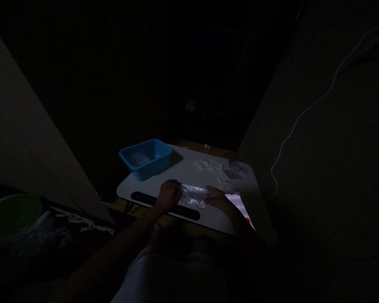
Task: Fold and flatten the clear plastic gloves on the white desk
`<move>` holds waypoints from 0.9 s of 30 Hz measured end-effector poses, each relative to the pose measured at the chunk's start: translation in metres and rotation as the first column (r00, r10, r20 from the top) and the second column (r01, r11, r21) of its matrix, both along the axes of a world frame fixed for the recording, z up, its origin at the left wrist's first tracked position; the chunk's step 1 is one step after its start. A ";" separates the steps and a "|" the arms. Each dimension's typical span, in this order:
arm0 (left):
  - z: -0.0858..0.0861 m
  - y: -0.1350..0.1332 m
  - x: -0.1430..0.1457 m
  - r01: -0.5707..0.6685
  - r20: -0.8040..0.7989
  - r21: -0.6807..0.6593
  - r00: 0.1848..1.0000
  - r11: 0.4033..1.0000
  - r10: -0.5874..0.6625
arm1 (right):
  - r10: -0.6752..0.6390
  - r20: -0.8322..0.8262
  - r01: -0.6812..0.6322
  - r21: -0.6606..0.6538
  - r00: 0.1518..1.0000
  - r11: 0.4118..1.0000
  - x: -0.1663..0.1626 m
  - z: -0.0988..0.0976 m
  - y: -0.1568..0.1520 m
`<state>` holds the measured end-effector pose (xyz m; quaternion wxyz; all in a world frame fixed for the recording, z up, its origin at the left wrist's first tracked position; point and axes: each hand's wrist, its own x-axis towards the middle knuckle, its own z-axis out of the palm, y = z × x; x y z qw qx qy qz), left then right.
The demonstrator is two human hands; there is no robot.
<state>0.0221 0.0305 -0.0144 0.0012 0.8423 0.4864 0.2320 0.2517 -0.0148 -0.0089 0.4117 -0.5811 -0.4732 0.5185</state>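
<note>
A clear plastic bag [193, 196] lies stretched between my two hands, low over the front of a small white table [185, 164]. Its shiny surface is creased. My left hand [169, 193] grips the bag's left end with curled fingers. At the opposite end, my right hand [217, 198] pinches the bag near its edge. Just beyond my right hand, a phone [240, 208] with a lit screen rests on the table. The room is dark, so finger detail is faint.
A blue plastic basin [147, 159] stands at the table's back left. Paper packets [211, 165] and clear plastic wrappers [235, 169] lie at the back right. A dark slot [145, 199] runs along the front edge. A white cable [290, 134] hangs down the right wall; a green basket [14, 215] sits lower left.
</note>
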 end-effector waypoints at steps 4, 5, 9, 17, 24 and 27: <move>0.001 0.000 0.000 0.000 0.008 -0.012 1.000 1.000 0.000 | -0.020 -0.015 0.020 0.010 1.000 1.000 -0.002 -0.002 0.002; 0.001 0.000 0.000 0.004 0.012 -0.017 1.000 1.000 -0.004 | -0.024 -0.026 0.025 0.014 0.999 1.000 -0.002 -0.003 0.002; 0.000 0.001 0.000 -0.001 0.019 -0.029 1.000 1.000 0.001 | -0.034 -0.045 0.035 0.022 0.998 0.999 -0.002 -0.002 0.003; 0.000 0.000 -0.001 0.010 0.035 -0.034 0.999 0.999 -0.009 | -0.054 0.013 0.054 0.035 0.998 0.998 -0.004 0.005 0.000; -0.002 0.004 -0.002 0.065 0.178 -0.058 0.983 0.996 -0.053 | -0.019 0.041 0.018 0.032 0.999 0.999 -0.004 0.011 -0.004; 0.000 0.002 -0.002 0.131 0.123 -0.059 0.985 0.990 -0.123 | -0.024 0.017 0.023 0.037 1.000 0.999 -0.005 0.012 -0.004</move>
